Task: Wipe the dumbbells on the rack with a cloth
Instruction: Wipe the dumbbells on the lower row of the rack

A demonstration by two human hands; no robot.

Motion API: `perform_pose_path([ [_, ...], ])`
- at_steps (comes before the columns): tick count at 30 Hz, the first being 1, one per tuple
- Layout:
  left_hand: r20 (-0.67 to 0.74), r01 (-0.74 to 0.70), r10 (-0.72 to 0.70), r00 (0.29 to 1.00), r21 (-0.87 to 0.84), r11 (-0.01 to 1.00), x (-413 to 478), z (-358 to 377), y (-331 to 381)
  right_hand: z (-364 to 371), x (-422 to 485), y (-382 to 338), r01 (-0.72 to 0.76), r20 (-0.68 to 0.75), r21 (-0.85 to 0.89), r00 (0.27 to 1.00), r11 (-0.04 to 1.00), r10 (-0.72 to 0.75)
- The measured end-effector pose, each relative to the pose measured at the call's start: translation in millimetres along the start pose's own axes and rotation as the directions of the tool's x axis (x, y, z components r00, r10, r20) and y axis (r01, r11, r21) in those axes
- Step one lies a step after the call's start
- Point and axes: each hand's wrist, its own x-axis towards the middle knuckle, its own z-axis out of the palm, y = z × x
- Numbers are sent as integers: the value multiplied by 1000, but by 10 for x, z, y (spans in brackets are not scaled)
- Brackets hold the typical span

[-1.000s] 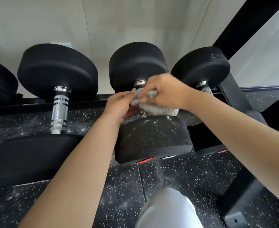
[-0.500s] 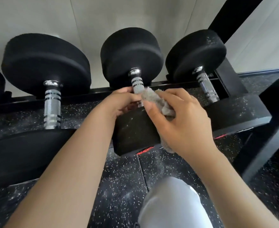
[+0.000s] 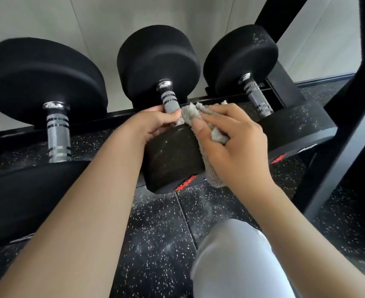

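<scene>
Three dumbbells lie side by side across the rack (image 3: 91, 124), each with a black round head at the far end, a knurled silver handle, and a black head at the near end. A dark curve at the far left edge may be a fourth; it is cut off too much to tell.

The left dumbbell (image 3: 58, 134) is the largest and no hand touches it. The right dumbbell (image 3: 255, 97) carries pale dust on both heads and is also untouched.

Both hands are on the middle dumbbell (image 3: 169, 97). The left hand (image 3: 153, 123) grips the near end of its handle, fingers curled round the bar just where it meets the near head. The right hand (image 3: 231, 143) holds the one cloth (image 3: 212, 173), grey and fluffy, bunched under the palm and poking out between the fingers. The thumb lies on the cloth's upper fold, beside the left hand's fingertips. The cloth is pressed to the right side of the near head: its top tuft reaches the handle and its lower end hangs past the head's bottom edge. The bare part of that head looks dull and smeared.

Two red marks (image 3: 186, 183) show, one on the near face of the middle dumbbell and one on that of the right.

Two black uprights of the rack cross the right side. Below is a black speckled floor (image 3: 160, 233), behind is a pale wall (image 3: 91, 18), and one knee (image 3: 235, 254) in light cloth rises at the bottom.
</scene>
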Motion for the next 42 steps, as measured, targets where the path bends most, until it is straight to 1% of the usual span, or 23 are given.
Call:
perform_pose_path([
  [4,-7,21,-21,1000,22,1000,7,16,14,-39,147,102,-61,118,143,992,988,44],
  [6,-27,45,-45,999,9,999,-25,37,25,-78,120,186,-124,110,229,989,966,100],
  [7,-34,50,-50,998,-1,999,-37,47,28,-106,105,238,-184,107,259,981,948,161],
  [9,-37,42,-42,998,0,999,-46,54,32,-133,98,374,-375,128,308,927,874,352],
  [11,-33,38,-37,999,20,999,-44,50,38,-155,112,535,-539,172,337,842,772,512],
  [13,-33,41,-40,999,19,999,-46,51,37,-165,127,581,-584,197,318,811,747,550],
  [15,-35,39,-38,999,3,999,-50,59,35,-148,137,539,-516,183,294,857,805,482],
  [17,-37,37,-38,999,-10,999,-50,60,37,-135,156,345,-334,131,238,941,912,311],
  [19,-37,41,-41,998,-9,999,-49,50,34,-113,164,195,-131,96,149,988,980,118],
  [20,-39,45,-46,998,-17,999,-47,48,32,-108,159,212,-120,91,156,990,981,106],
  [22,-40,46,-47,998,-29,999,-44,51,24,-136,147,324,-278,110,230,960,933,259],
  [24,-39,45,-45,998,3,999,-39,54,26,-167,132,502,-467,121,255,884,847,451],
  [26,-43,48,-47,998,11,999,-39,48,32,-188,121,611,-558,148,205,830,804,539],
  [27,-44,48,-48,998,4,999,-39,51,35,-190,129,614,-554,151,183,832,812,534],
  [28,-45,48,-48,998,-5,999,-45,54,40,-185,145,584,-518,138,172,855,838,500],
  [31,-61,45,-46,997,-19,999,-56,68,41,-173,197,390,-319,67,220,948,922,312],
  [33,-74,54,-56,996,-37,998,-50,65,35,-150,230,328,-227,28,232,974,946,227],
  [36,-50,42,-42,998,-12,999,-35,62,27,-121,225,430,-301,24,220,953,928,303],
  [37,-47,37,-37,998,-7,999,-27,61,24,-114,192,474,-291,-23,171,954,941,300],
  [38,-48,35,-36,998,-9,999,-21,57,23,-101,152,509,-238,-102,70,964,969,245],
  [40,-58,33,-34,998,-22,999,-8,50,21,-97,102,524,-115,-267,-143,961,983,73],
  [41,-62,30,-31,998,-24,999,-5,50,19,-98,89,504,-88,-268,-170,963,981,40],
  [42,-65,26,-28,997,-22,999,-5,54,19,-99,74,453,-83,-205,-121,977,989,57],
])
